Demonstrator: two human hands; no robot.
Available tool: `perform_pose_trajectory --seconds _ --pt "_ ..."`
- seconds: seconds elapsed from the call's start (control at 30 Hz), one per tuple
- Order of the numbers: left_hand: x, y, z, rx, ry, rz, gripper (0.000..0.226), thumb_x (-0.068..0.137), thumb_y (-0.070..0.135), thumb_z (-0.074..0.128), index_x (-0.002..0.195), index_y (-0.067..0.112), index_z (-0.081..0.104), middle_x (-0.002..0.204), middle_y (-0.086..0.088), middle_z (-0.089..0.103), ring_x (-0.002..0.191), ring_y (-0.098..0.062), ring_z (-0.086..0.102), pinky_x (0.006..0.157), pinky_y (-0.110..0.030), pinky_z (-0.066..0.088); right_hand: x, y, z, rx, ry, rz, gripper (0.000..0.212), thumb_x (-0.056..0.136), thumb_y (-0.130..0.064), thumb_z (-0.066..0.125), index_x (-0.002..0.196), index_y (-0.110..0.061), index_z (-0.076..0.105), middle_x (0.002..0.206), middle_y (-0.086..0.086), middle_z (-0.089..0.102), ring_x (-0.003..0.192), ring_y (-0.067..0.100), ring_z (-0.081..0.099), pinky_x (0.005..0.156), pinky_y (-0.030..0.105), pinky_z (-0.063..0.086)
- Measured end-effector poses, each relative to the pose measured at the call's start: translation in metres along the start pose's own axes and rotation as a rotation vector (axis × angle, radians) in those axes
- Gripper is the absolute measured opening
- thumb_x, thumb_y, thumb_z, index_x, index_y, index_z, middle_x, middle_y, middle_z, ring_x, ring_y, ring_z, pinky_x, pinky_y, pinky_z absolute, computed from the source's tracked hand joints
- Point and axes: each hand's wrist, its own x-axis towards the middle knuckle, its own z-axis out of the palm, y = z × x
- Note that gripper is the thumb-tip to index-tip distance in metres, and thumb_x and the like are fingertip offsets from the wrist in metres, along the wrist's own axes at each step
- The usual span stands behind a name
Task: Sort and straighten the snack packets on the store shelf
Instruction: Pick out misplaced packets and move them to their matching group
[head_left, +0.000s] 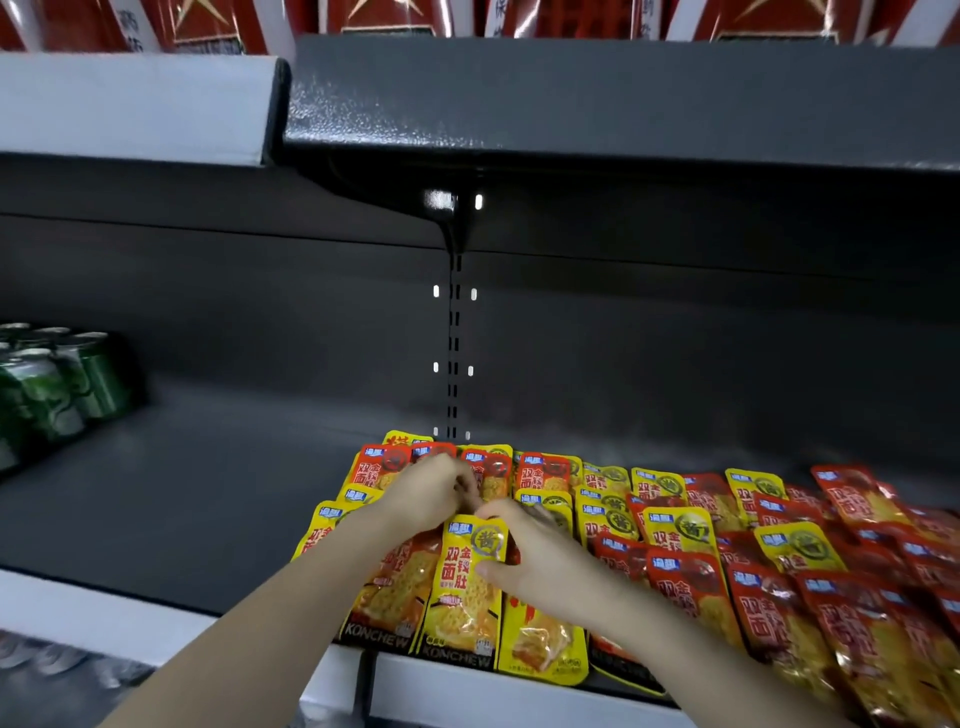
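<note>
The person is standing close to the dark shelf (208, 519), both bare arms reaching in. The right hand (540, 561) is gripping a yellow packet (462, 597) – thumb pressing on its front, fingers curling round behind its top edge – and holding it upright at the front of the shelf, over the other packets. The left hand (426, 493) is hovering just behind it with its fingers curled down among the red and yellow packets in the back rows; I cannot tell whether it is pinching one. To the right, a loose spread of red packets (831, 623) is lying overlapped and crooked. Far left, green cans (52, 384) are standing together, well apart from the snacks, and red boxes (208, 21) are lining the shelf above.
</note>
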Motion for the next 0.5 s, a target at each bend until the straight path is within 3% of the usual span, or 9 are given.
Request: perform_pose_trajectory --seconds 0.1,0.17,0.37,0.5 --pt "0.003 -0.001 0.001 -0.067 0.037 -0.022 0.011 0.084 0.029 0.068 0.076 0.023 0.062 0.077 0.008 0.059 0.072 -0.010 0.056 0.061 -0.023 0.042 0.002 0.002 0.003 -0.073 -0.010 -0.028 0.054 0.092 -0.036 0.055 0.140 -0.027 0.033 0.147 -0.010 0.030 0.139 0.014 0.017 0.111 0.031 0.020" --pt "0.004 -0.003 0.003 -0.063 0.050 -0.003 0.012 0.083 0.033 0.068 0.077 0.025 0.062 0.076 0.010 0.059 0.072 -0.009 0.056 0.063 -0.024 0.043 0.004 0.005 0.006 -0.127 -0.014 -0.044 0.057 0.092 -0.037 0.053 0.143 -0.025 0.031 0.147 -0.010 0.028 0.138 0.014 0.018 0.112 0.032 0.021" --pt "0.003 -0.009 0.002 -0.074 0.010 0.107 0.010 0.089 0.029 0.062 0.091 0.023 0.070 0.095 0.008 0.068 0.092 -0.009 0.061 0.086 -0.033 0.050 -0.001 0.011 0.011 -0.411 -0.008 -0.149 0.063 0.094 -0.049 0.041 0.148 -0.021 0.022 0.148 -0.005 0.025 0.136 0.018 0.019 0.112 0.041 0.020" --pt "0.004 -0.017 0.004 -0.039 0.123 0.084 0.019 0.092 0.031 0.056 0.108 0.026 0.066 0.109 0.006 0.065 0.106 -0.014 0.056 0.090 -0.036 0.048 -0.008 0.012 0.015 -0.541 -0.034 -0.187 0.072 0.087 -0.058 0.022 0.149 -0.023 0.017 0.155 -0.001 0.015 0.141 0.022 0.012 0.114 0.044 0.015"
